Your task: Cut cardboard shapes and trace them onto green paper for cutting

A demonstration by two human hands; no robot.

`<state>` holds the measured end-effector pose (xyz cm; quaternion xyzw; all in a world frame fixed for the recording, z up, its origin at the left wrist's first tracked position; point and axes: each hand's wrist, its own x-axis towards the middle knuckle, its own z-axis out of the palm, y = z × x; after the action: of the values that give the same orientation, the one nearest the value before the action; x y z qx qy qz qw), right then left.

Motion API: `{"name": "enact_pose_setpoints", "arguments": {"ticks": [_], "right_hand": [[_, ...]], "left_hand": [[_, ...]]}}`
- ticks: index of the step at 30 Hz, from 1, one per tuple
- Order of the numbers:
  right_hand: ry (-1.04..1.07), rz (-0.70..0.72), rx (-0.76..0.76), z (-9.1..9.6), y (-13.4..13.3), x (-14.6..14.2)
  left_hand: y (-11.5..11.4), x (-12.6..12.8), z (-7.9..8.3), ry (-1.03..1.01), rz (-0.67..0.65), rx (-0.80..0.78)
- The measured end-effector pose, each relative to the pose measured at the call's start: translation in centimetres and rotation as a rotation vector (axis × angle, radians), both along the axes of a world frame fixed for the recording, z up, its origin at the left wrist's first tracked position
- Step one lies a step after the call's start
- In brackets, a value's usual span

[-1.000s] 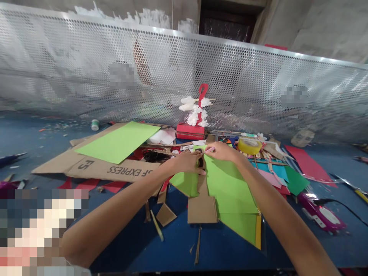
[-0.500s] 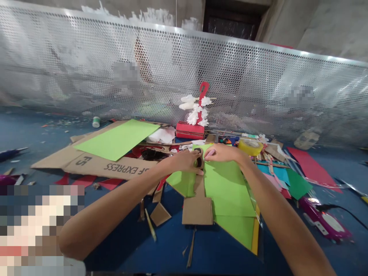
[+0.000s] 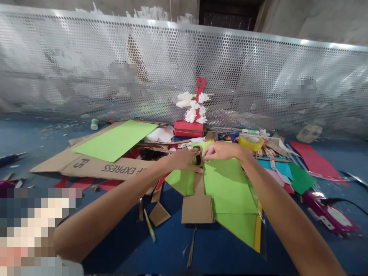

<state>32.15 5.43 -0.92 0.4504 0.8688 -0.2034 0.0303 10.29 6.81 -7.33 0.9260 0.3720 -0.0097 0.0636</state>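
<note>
A brown cardboard cut-out [image 3: 198, 186], with a narrow neck, a squarish base and a dark curved part at its top, lies on light green paper [image 3: 227, 188]. My left hand [image 3: 186, 159] rests on its upper part with fingers stretched out and thumb apart, pressing it down. My right hand [image 3: 221, 150] is closed in a pinch around a short pinkish-purple pen-like stick [image 3: 211, 150], close to the right edge of the cut-out's top. The stick's tip is hidden or too small to make out. The cut-out's base sticks out over the blue table toward me.
A red box-like stand [image 3: 188, 128] with a hooked red strip and white tufts stands behind. Left lies a flat cardboard sheet [image 3: 94, 165] under another green sheet [image 3: 117, 140]. Yellow tape [image 3: 250, 142] and a purple corded device [image 3: 330, 214] are at right; paper scraps lie around.
The view has shifted slightly. Both hands stay at the top of the cardboard cut-out, with only a very small movement of the right hand along its edge.
</note>
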Motion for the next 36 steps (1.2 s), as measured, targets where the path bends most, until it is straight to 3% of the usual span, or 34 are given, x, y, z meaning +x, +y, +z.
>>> {"name": "enact_pose_setpoints", "arguments": {"ticks": [7, 17, 23, 36], "right_hand": [[0.034, 0.008, -0.009, -0.2, 0.6, 0.8], [0.037, 0.030, 0.016, -0.3, 0.6, 0.4], [0.020, 0.138, -0.146, 0.1, 0.1, -0.1], [-0.012, 0.107, 0.011, -0.6, 0.8, -0.1]], "left_hand": [[0.2, 0.0, -0.5, -0.008, -0.008, 0.031], [0.0, 0.0, 0.1, 0.026, -0.010, 0.019], [1.0, -0.1, -0.9, 0.014, -0.029, 0.003], [1.3, -0.1, -1.4, 0.006, -0.042, 0.014]]}}
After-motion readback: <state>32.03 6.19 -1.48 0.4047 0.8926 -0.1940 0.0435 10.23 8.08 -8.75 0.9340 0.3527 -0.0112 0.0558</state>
